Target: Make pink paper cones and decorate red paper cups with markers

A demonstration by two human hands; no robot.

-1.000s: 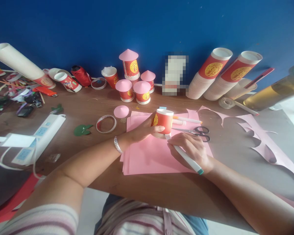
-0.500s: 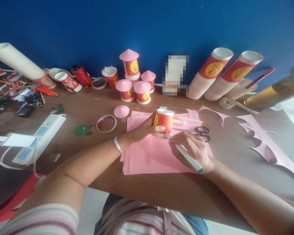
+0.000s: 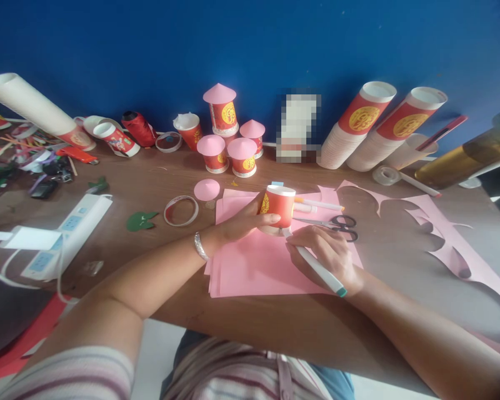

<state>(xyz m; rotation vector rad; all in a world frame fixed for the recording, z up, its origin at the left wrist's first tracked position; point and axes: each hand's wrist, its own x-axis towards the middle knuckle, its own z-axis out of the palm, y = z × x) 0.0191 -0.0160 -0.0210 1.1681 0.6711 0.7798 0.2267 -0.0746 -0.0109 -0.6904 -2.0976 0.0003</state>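
My left hand grips a red paper cup standing upside down on a stack of pink paper. Its thumb lies along the cup's base rim. My right hand is closed round a white marker with a green end. The marker's tip touches the paper at the cup's rim. Black-handled scissors lie just beyond my right hand, and another white pen lies behind the cup.
Cups with pink cone lids stand at the back. Stacks of cups lean on the blue wall at right. A tape ring, a pink cone and a power strip lie left; cut pink sheet lies right.
Almost nothing has moved: my right hand with the marker shifted very slightly along the cup's rim. My left hand and the cup stay put.
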